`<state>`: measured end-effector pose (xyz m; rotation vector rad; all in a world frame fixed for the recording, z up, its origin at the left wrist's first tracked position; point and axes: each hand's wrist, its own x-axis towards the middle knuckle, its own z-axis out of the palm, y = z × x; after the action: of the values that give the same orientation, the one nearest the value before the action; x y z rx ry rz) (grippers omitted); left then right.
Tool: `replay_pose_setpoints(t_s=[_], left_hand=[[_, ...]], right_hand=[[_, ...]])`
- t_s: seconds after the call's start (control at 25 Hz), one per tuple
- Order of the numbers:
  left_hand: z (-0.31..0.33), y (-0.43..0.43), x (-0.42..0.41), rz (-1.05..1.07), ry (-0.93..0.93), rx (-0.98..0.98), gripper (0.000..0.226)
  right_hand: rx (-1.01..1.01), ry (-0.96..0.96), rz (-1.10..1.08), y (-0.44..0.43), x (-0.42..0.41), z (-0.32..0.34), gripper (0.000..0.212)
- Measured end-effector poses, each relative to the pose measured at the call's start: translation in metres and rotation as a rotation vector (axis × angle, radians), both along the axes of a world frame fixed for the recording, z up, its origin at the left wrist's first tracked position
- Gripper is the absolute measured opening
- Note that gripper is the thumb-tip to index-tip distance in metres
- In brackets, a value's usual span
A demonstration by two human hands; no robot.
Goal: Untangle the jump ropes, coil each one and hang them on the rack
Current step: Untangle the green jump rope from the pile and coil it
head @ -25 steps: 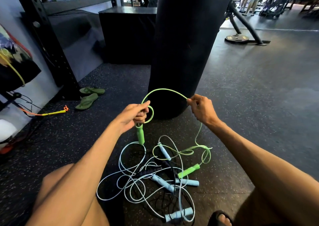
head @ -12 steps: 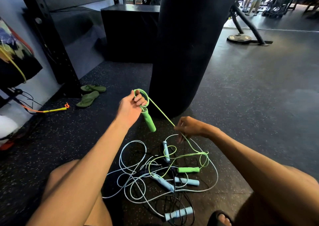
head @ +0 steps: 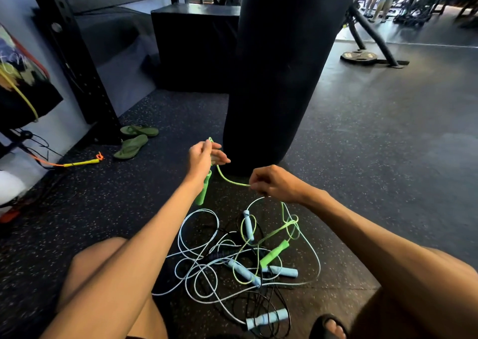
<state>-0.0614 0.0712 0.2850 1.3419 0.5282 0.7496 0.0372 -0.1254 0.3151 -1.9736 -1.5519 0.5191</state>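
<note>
My left hand [head: 204,159] grips one green handle [head: 203,188] of the green jump rope, with a small loop of its cord sticking up above the fingers. From there the green cord [head: 230,179] sags across to my right hand [head: 274,182], which pinches it. Below my hands a tangled pile [head: 232,256] lies on the floor: the green rope's other handle [head: 274,253], light blue ropes with several blue handles [head: 244,272], and a black rope [head: 269,310]. The black rack upright [head: 75,62] stands at the left.
A black punching bag [head: 279,75] hangs just beyond my hands. Green sandals [head: 134,139] and a yellow-orange rope handle [head: 80,161] lie left on the speckled rubber floor. A black box [head: 196,46] stands behind. My knees and a sandalled foot [head: 328,325] frame the pile.
My right hand dropped from level with the left down toward the pile, then rose a little, sliding along the green cord. The left hand lifted the green handle, and the big loop collapsed.
</note>
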Motion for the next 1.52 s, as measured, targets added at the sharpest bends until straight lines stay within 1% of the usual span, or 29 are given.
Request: replay_pose_setpoints(t_s=[0.12, 0.2, 0.28, 0.44, 0.6, 0.68, 0.76, 0.84, 0.92, 1.04, 1.08, 1.16, 1.24, 1.32, 1.4, 1.44, 1.52], left_hand=[[-0.004, -0.011, 0.002, -0.12, 0.052, 0.083, 0.035], [-0.003, -0.018, 0.003, -0.197, 0.06, 0.058, 0.035], [-0.002, -0.023, 0.001, -0.275, 0.109, 0.025, 0.035], [0.005, -0.033, -0.008, -0.548, 0.216, -0.005, 0.034], [0.012, -0.04, -0.011, -0.72, 0.249, -0.107, 0.036], [0.014, -0.04, -0.011, -0.79, 0.235, -0.164, 0.04], [0.018, -0.037, -0.012, -0.838, 0.179, -0.266, 0.041], [0.021, -0.036, -0.011, -0.849, 0.079, -0.382, 0.04], [0.024, -0.035, -0.01, -0.814, -0.045, -0.495, 0.037], [0.026, -0.027, -0.008, -0.701, -0.22, -0.578, 0.032], [0.026, -0.024, -0.007, -0.636, -0.261, -0.575, 0.031], [0.027, -0.016, -0.005, -0.459, -0.306, -0.558, 0.03], [0.026, -0.011, -0.004, -0.273, -0.309, -0.515, 0.031], [0.022, -0.007, -0.003, -0.121, -0.254, -0.369, 0.033], [0.017, -0.007, -0.001, -0.013, -0.125, -0.11, 0.034], [0.013, -0.008, 0.0, 0.012, -0.054, 0.016, 0.034], [0.008, -0.012, 0.0, -0.012, 0.068, 0.205, 0.033]], right_hand=[[0.066, 0.011, 0.015, 0.001, -0.006, 0.008, 0.01], [0.103, 0.014, -0.003, 0.002, -0.007, 0.009, 0.014], [0.166, -0.005, -0.059, 0.003, -0.005, 0.009, 0.016], [0.294, -0.037, -0.215, 0.003, 0.004, 0.011, 0.018], [0.332, -0.015, -0.303, 0.004, 0.011, 0.004, 0.018], [0.329, -0.008, -0.354, 0.006, 0.014, -0.001, 0.013], [0.297, 0.028, -0.425, 0.008, 0.017, -0.006, 0.024], [0.222, 0.072, -0.456, 0.01, 0.017, -0.012, 0.037], [0.124, 0.131, -0.435, 0.013, 0.015, -0.02, 0.041], [-0.074, 0.233, -0.345, 0.011, 0.013, -0.035, 0.035], [-0.154, 0.237, -0.271, 0.009, 0.015, -0.042, 0.037], [-0.307, 0.168, -0.147, 0.003, 0.016, -0.054, 0.036], [-0.358, 0.121, -0.119, 0.002, 0.013, -0.059, 0.029], [-0.301, 0.117, -0.143, 0.003, 0.008, -0.055, 0.02], [-0.202, 0.148, -0.113, 0.006, 0.001, -0.047, 0.013], [-0.153, 0.145, -0.083, 0.008, -0.002, -0.042, 0.011], [-0.08, 0.116, -0.051, 0.009, -0.006, -0.032, 0.011]])
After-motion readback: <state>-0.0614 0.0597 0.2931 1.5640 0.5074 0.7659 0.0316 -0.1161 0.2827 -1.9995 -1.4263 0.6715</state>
